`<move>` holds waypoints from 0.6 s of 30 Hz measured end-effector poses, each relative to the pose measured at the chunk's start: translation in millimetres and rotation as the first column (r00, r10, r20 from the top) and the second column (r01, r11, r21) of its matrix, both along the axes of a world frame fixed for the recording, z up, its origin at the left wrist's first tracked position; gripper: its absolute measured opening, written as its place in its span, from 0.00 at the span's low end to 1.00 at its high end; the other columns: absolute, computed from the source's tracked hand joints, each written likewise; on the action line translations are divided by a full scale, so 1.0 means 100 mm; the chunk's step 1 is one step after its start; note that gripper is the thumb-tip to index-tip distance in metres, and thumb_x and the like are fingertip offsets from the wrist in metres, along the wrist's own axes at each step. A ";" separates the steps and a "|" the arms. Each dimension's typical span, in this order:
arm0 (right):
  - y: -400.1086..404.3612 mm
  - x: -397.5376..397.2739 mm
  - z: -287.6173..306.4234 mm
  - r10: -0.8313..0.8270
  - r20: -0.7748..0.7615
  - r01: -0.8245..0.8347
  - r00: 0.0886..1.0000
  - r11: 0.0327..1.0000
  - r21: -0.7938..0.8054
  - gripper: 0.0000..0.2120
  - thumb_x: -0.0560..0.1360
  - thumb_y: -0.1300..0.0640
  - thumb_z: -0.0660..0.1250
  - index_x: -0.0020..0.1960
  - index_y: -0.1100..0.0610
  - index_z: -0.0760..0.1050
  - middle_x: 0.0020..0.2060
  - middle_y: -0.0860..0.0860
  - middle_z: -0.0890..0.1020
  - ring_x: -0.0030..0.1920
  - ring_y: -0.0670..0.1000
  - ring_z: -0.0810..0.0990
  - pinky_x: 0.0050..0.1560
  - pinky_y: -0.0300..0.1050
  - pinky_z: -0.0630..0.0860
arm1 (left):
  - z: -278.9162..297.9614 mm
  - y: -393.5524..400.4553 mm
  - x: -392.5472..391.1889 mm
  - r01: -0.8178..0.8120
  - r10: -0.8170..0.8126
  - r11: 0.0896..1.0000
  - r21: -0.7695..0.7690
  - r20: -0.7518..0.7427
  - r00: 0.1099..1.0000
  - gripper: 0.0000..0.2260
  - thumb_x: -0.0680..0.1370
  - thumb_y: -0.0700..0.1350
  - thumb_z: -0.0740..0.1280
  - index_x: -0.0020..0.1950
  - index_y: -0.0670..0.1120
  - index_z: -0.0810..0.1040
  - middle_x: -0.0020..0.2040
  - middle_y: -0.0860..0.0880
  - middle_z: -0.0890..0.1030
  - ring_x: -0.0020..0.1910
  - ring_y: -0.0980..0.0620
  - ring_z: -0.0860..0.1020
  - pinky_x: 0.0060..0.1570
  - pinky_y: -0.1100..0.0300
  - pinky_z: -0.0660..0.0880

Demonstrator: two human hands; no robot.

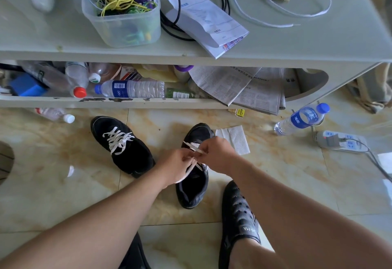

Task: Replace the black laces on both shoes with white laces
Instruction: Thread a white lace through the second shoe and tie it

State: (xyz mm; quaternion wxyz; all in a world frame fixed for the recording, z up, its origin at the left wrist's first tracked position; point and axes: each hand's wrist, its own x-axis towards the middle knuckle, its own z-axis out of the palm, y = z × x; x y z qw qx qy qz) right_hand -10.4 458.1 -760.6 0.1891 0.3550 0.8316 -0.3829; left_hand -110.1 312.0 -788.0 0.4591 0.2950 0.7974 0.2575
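Left black mesh sneaker on floor: white laced, done. Right black sneaker partway; my left hand and right hand each pinching flat white lace over it. Upper eyelets, tying left, I reckon.

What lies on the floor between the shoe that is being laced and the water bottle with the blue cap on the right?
In the head view, a white folded tissue lies on the tiles between the shoe being laced and the water bottle, close beside the shoe's toe; the rest of the stretch is bare floor.
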 end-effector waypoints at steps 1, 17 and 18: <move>0.00 -0.02 0.00 0.073 -0.013 -0.071 0.997 0.993 0.091 0.06 0.77 0.52 0.72 0.44 0.53 0.84 0.39 0.51 0.83 0.40 0.53 0.78 0.38 0.47 0.77 | 0.00 0.01 0.02 -0.055 0.054 0.998 0.027 0.057 0.997 0.12 0.86 0.50 0.62 0.57 0.55 0.86 0.43 0.53 0.86 0.37 0.58 0.81 0.40 0.60 0.76; -0.16 -0.02 -0.08 -0.018 -0.226 0.051 0.974 0.988 0.143 0.05 0.76 0.56 0.72 0.44 0.47 0.83 0.35 0.45 0.81 0.38 0.48 0.76 0.34 0.42 0.69 | -0.10 -0.01 0.01 -0.386 0.370 0.922 -0.021 0.335 0.866 0.10 0.87 0.49 0.61 0.54 0.49 0.80 0.46 0.49 0.87 0.33 0.52 0.79 0.39 0.57 0.75; -0.14 -0.03 -0.07 -0.116 -0.196 0.128 0.974 0.991 0.049 0.05 0.77 0.54 0.73 0.43 0.45 0.83 0.35 0.45 0.81 0.37 0.47 0.77 0.34 0.42 0.71 | -0.14 -0.02 -0.03 -0.388 0.376 0.921 0.031 0.186 0.908 0.10 0.87 0.50 0.62 0.51 0.50 0.80 0.45 0.49 0.86 0.36 0.51 0.81 0.42 0.56 0.74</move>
